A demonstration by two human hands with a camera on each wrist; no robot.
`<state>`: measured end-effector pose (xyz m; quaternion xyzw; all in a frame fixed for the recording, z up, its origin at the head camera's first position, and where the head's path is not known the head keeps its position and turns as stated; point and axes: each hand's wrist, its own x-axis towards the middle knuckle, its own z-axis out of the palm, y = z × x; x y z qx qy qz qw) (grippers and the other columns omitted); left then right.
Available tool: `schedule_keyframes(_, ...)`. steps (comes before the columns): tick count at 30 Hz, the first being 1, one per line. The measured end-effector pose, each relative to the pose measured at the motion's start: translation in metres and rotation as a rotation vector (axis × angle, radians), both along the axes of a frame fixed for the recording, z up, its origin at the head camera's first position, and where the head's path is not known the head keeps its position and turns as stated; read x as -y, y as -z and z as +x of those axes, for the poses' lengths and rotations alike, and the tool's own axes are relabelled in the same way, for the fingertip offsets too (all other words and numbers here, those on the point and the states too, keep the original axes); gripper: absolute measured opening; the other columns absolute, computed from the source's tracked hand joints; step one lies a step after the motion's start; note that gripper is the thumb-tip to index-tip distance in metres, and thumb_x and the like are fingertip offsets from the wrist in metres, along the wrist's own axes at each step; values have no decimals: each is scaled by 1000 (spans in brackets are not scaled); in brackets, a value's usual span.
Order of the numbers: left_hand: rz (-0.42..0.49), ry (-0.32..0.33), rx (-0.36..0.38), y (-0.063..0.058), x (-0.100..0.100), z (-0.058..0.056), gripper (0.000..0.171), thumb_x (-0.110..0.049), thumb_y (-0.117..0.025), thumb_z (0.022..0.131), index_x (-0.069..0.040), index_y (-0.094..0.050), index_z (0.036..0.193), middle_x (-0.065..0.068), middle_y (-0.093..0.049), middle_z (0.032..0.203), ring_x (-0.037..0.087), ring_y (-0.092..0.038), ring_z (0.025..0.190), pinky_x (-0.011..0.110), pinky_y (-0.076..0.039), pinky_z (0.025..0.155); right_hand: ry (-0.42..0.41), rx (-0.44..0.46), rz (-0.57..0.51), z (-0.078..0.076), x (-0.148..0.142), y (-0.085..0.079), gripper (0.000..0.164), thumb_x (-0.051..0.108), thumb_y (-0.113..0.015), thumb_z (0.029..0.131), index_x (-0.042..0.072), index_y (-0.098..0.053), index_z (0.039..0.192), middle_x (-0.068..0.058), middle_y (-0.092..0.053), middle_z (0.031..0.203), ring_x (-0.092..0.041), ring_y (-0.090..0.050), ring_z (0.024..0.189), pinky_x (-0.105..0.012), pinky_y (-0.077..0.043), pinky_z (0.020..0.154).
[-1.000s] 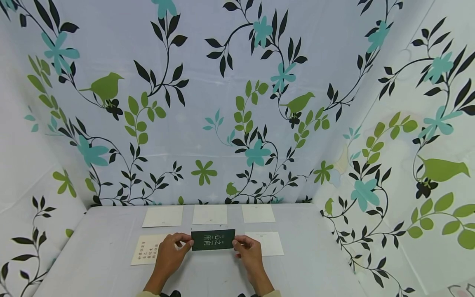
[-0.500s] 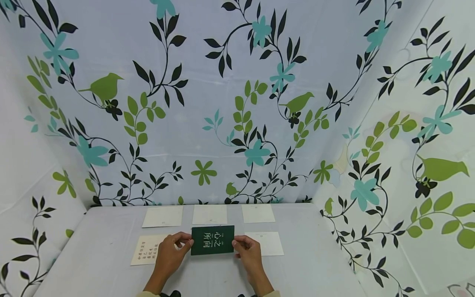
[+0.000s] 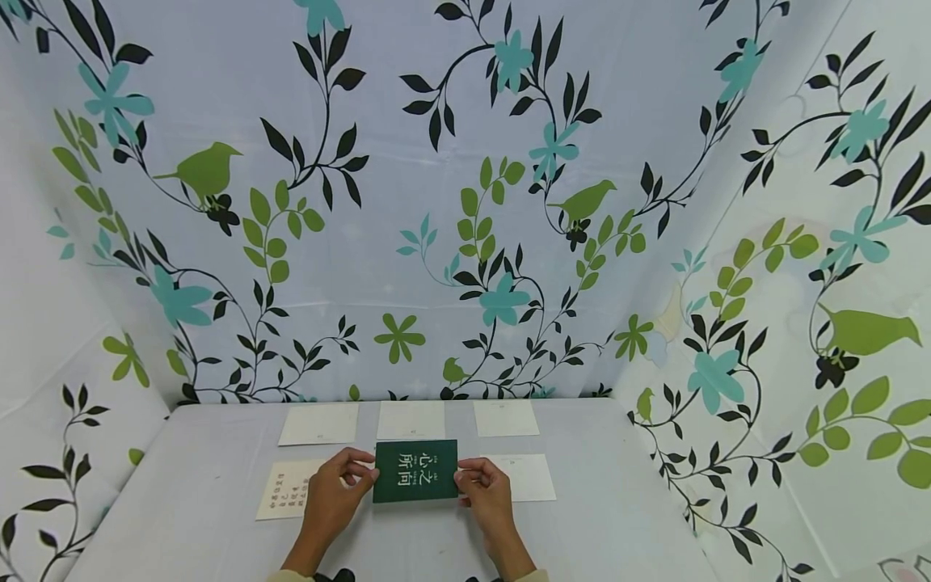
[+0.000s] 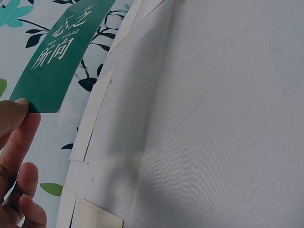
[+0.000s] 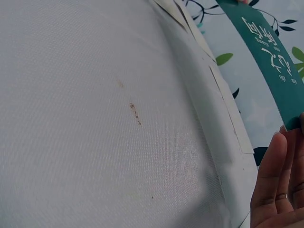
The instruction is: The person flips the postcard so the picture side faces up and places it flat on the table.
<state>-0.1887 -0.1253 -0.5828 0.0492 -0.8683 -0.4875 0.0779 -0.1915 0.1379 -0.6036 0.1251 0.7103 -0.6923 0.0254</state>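
A dark green card (image 3: 416,471) with white Chinese characters is held up between both hands over the table; its lettering reads sideways in the head view. My left hand (image 3: 338,493) pinches its left edge between thumb and fingers. At the opposite short edge, my right hand (image 3: 487,493) pinches it the same way. In the left wrist view the green card (image 4: 59,57) rises from the thumb tip, bent slightly. The right wrist view shows the card (image 5: 266,57) reaching across from the right fingers, with a bit of the other hand at its far end.
Three pale cards lie in a back row: left card (image 3: 318,424), middle card (image 3: 411,420), right card (image 3: 507,419). Nearer, a cream card with writing (image 3: 284,491) lies partly behind the left hand, and a white card (image 3: 529,478) beside the right. Patterned cloth (image 3: 393,242) hangs behind the table.
The green card has tilted to face the head camera more, so it looks taller and its characters show more fully. Both hands stay in nearly the same place and keep their pinch.
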Motion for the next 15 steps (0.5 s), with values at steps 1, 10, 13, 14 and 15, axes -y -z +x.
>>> schedule_keyframes(1,4,-1,-2,0,0,0,19,-21,-82,94,-18,-75,111,-7,-77,87,10,-60,86,26,-46,79,0,0,-2,0,0,0,22,12,-78,94,9,-73,115,-4,-75,98,-17,-71,84,-33,-59,73)
schedule_keyframes(10,14,-7,-6,2,1,-1,17,-21,-83,93,-17,-76,108,-6,-78,88,9,-61,85,25,-47,78,2,-5,-5,-1,0,3,21,12,-79,94,8,-74,114,-3,-76,95,-16,-70,81,-33,-59,71)
schedule_keyframes(13,13,-7,-6,3,1,-1,17,-22,-83,93,-18,-76,109,-6,-78,88,9,-60,84,25,-46,78,3,-3,-12,-1,0,2,21,11,-79,94,8,-75,114,-3,-76,95,-16,-70,81,-32,-59,71)
schedule_keyframes(14,11,-7,-5,3,1,-2,17,-22,-83,93,-18,-77,109,-6,-78,88,9,-60,84,25,-46,78,4,-2,-14,-2,0,2,21,11,-79,94,8,-75,114,-3,-76,95,-16,-71,81,-32,-60,71)
schedule_keyframes(15,7,-6,-5,3,2,-2,18,-22,-83,93,-18,-77,110,-7,-78,88,9,-59,83,26,-45,77,4,-3,-16,-2,0,2,21,12,-79,94,8,-75,114,-3,-76,96,-16,-71,80,-32,-60,71)
